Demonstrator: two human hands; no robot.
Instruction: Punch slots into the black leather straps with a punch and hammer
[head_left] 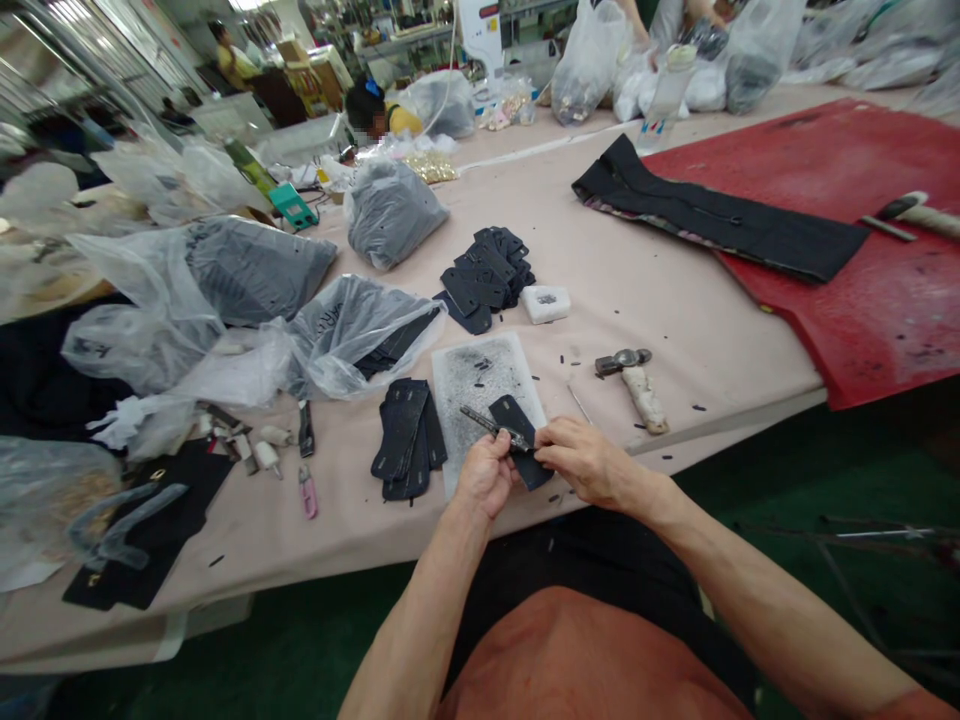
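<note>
At the near edge of the table (675, 330), the left hand (486, 475) is closed around a thin metal tool (491, 425), whose tip slants up and away to the left. The right hand (589, 465) pinches a dark leather tab (517, 425) at its near end, fingers meeting the left hand's over it. Tab and tool sit above a grey, pitted cutting pad (472, 385); whether the tab rests on the pad or is lifted just off it is hard to tell.

Just left of the pad lies a stack of tabs (405, 440). To the right, a hammer (637, 385) lies on the cloth, with small dark offcuts scattered near it. Farther left are pink snips (309, 493) and small fittings.

Beyond the pad, a second pile of tabs (487, 275) sits beside a white block (546, 303). Clear plastic bags (255, 275) of dark pieces crowd the left side. On the right, a black garment (720, 225) lies across a red mat (862, 300). At the far end, other people work among more bags.
</note>
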